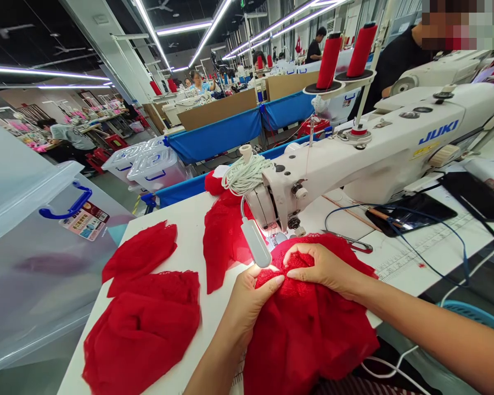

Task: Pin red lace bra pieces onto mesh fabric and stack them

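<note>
Red lace piece (308, 323), lower centre on the desk (189, 230) before the sewing machine (354, 159), is pinched by left hand (251, 299) and right hand (323, 269); alignment appears under way, needing steady feed.

Your left hand (253, 293): palm down, wrist bent, fingers (271, 282) curled inward with tips pointing right; forearm enters from the bottom edge, angled up and right. Your right hand (323, 266): palm down, fingers (298, 258) bent and bunched, tips pointing left, just beside the left fingertips; forearm enters from the lower right corner, running up and left. Both hands pinched closed, both arms bare.
</note>
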A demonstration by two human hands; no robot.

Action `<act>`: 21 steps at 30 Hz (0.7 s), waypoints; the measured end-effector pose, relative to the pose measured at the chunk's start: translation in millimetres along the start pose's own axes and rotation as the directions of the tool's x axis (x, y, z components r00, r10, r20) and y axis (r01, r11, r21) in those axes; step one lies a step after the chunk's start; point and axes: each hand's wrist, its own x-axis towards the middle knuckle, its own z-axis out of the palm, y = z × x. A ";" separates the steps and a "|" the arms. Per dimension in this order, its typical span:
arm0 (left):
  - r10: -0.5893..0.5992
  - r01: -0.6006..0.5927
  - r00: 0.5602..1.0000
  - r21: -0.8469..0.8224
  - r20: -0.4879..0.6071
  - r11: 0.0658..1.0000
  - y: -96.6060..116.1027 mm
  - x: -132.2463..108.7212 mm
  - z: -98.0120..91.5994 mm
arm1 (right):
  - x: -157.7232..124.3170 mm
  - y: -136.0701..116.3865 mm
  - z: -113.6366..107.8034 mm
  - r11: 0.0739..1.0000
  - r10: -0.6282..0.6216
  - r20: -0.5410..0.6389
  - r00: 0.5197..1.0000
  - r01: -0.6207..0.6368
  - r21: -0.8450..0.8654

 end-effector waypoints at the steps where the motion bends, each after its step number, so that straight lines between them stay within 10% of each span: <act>1: -0.002 0.002 1.000 -0.001 0.003 1.000 0.1 -0.2 -0.1 | -0.1 -0.6 0.2 1.000 0.000 0.002 1.000 0.000 0.001; 11: -0.116 0.101 0.964 0.074 0.238 0.992 16.2 -5.9 -22.2 | -4.2 -11.8 -1.6 0.972 0.112 0.112 0.987 -0.132 0.194; 21: -0.120 0.120 0.958 0.017 0.260 0.993 13.7 -8.0 -40.2 | -10.4 -8.4 -4.0 0.995 -0.006 0.150 0.989 -0.008 0.095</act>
